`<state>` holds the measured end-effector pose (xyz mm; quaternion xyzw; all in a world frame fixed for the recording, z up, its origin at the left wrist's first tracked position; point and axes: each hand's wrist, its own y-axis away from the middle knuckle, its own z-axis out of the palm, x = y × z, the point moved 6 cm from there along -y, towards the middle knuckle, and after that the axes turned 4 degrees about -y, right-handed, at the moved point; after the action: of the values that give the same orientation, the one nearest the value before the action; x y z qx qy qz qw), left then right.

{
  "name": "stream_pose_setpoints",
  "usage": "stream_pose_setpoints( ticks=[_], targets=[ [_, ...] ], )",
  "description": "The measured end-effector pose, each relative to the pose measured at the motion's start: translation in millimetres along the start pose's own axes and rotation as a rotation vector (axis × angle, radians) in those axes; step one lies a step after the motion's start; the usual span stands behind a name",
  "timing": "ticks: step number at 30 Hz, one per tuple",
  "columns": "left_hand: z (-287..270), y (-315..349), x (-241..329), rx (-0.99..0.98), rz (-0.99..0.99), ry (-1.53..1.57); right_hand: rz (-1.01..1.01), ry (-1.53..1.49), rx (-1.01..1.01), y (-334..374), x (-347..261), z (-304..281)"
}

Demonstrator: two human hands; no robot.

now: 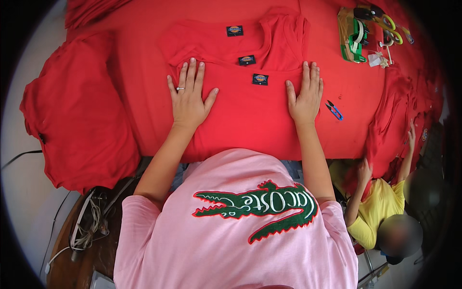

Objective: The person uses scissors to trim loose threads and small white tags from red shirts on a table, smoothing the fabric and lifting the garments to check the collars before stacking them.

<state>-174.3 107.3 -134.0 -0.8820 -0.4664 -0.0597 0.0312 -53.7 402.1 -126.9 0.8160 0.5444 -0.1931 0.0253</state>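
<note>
Both my hands rest flat on a red shirt [245,115] spread over the table in front of me. My left hand [190,96], with a ring on one finger, lies on its left shoulder, fingers stretched out. On the opposite shoulder, my right hand [305,96] lies with its fingers extended and thumb apart. The shirt has a dark neck label [260,79]. Beneath and beyond it are more red shirts, their labels [235,31] showing in staggered rows. Blue-handled thread snips [334,110] lie just right of my right hand.
A pile of red garments [79,111] sits at the left. Far right stands a green tape dispenser [355,43] beside yellow-handled scissors [392,31]. At the right, a co-worker in yellow [380,202] handles red cloth [390,120]. Bundled cables [91,219] hang at lower left.
</note>
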Motion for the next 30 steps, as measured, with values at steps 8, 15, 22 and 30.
stream_pose_setpoints(
  ticks=[8,15,22,30],
  targets=[
    [1.6,1.9,0.4,-0.016,0.005,0.019,-0.066,0.093,0.03,9.5,-1.7,-1.9],
    [-0.7,4.7,-0.9,0.018,0.01,0.043,-0.152,-0.056,0.086,0.5,-22.1,-10.3],
    [-15.2,-2.9,11.0,0.231,0.162,0.286,-0.169,-0.204,-0.043,-26.5,-66.3,-12.0],
    [-13.2,-28.3,71.3,0.249,0.316,0.326,-0.196,-0.18,-0.064,9.5,-60.9,-24.0]
  ],
)
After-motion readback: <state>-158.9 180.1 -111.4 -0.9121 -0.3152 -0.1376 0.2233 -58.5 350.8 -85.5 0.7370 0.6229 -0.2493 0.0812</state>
